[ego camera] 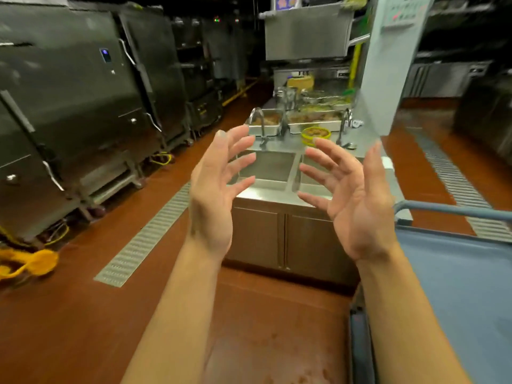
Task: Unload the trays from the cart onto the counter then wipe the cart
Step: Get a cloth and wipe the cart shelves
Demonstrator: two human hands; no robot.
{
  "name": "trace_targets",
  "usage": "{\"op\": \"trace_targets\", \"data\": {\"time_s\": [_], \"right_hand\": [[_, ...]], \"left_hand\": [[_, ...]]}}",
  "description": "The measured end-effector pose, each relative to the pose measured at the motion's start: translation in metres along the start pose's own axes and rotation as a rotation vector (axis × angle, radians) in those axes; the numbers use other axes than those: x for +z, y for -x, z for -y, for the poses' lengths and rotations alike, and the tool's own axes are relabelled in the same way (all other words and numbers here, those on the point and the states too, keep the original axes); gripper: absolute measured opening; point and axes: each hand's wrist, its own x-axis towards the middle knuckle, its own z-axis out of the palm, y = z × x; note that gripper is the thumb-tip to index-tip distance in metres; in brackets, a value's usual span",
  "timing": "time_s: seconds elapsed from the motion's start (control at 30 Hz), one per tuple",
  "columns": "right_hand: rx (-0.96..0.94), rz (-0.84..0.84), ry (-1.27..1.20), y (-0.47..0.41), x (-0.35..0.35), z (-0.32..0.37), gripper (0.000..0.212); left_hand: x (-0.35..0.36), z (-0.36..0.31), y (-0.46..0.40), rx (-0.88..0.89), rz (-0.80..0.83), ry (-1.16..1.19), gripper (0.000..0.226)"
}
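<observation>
Ahead, I see a reddish-brown floor crossed by metal drain grates, with dark steel cabinets lining the left wall. A stainless counter with a double sink and two faucets stands in front of me. Trays of food sit at its far end, beside a small yellow-rimmed bowl. My cart is at the lower right, its blue-grey top bare, a rail along its far edge. My left hand and right hand are raised, palms facing, fingers spread wide, holding nothing.
</observation>
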Motion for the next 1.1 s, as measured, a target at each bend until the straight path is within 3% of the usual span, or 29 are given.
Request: {"op": "trace_targets", "data": {"time_s": [0.4,0.8,1.1], "right_hand": [[0.007,-0.206,0.162,-0.181,-0.043,-0.05,0.074],[-0.015,-0.538,0.328,-0.349,-0.111,-0.109,0.072],[0.036,-0.712,0.378,-0.43,-0.184,-0.144,0.079]], "left_hand": [[0.041,0.118,-0.206,-0.075,0.179,0.172,0.06],[0.127,0.265,-0.408,-0.25,0.506,0.382,0.063],[0.211,0.356,-0.486,-0.388,0.661,0.397,0.061]]}}
